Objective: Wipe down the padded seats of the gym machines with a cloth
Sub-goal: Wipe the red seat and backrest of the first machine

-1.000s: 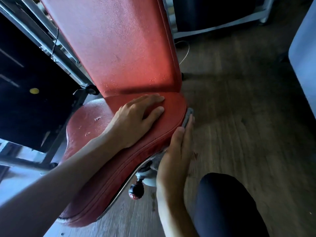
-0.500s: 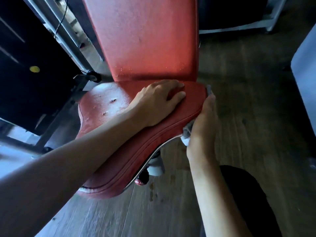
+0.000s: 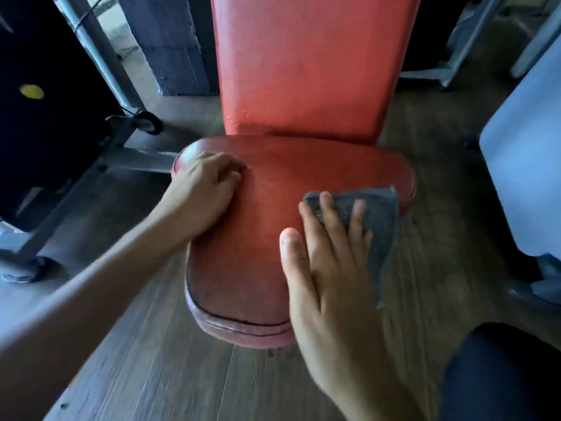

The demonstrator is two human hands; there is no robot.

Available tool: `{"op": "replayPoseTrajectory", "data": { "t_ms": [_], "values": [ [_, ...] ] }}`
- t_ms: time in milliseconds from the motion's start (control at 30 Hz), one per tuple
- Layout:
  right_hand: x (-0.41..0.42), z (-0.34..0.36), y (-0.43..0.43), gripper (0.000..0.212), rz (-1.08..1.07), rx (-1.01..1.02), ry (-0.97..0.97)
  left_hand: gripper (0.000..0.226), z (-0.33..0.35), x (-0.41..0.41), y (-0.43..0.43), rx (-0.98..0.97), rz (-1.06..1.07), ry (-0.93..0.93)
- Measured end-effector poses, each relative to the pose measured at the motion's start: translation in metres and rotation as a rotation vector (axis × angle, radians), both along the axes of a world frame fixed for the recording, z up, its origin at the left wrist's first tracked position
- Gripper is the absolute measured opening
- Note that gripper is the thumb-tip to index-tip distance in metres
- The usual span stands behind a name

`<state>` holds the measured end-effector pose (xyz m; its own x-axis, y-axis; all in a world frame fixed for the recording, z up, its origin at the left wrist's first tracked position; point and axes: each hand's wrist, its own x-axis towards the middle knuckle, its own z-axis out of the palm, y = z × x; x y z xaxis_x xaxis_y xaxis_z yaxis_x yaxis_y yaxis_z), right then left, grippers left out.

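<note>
A red padded seat (image 3: 261,238) lies in the middle of the head view, with its red backrest (image 3: 306,65) rising behind it. My right hand (image 3: 331,268) presses flat on a grey cloth (image 3: 379,214) on the seat's right side, fingers spread over it. The cloth's right part hangs over the seat's right edge. My left hand (image 3: 203,192) rests on the seat's left rear corner with its fingers curled on the padding. The seat's right front edge is hidden under my right hand.
A grey metal machine frame (image 3: 100,165) and a black panel (image 3: 36,110) stand at the left. A pale blue-grey pad (image 3: 525,165) stands at the right. Wooden floor (image 3: 188,375) lies in front. My dark-clothed knee (image 3: 504,378) is at the bottom right.
My right hand has come up from the seat's right side edge onto the top with the cloth. My left hand has slid from the seat's middle to its left rear corner. The view now faces the seat squarely.
</note>
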<state>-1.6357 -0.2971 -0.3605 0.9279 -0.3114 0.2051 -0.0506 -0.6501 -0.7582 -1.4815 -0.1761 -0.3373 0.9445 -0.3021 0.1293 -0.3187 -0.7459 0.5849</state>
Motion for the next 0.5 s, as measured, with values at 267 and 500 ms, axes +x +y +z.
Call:
{"op": "replayPoseTrajectory", "data": {
  "t_ms": [267,500],
  "values": [
    [0.068,0.052,-0.039,0.058,0.372,-0.153,0.373,0.045,-0.019,0.002,0.008,-0.085,-0.042,-0.056],
    [0.067,0.043,-0.063,0.061,0.345,-0.494,0.509,0.047,-0.023,0.001,0.006,-0.11,-0.015,-0.063]
  ]
}}
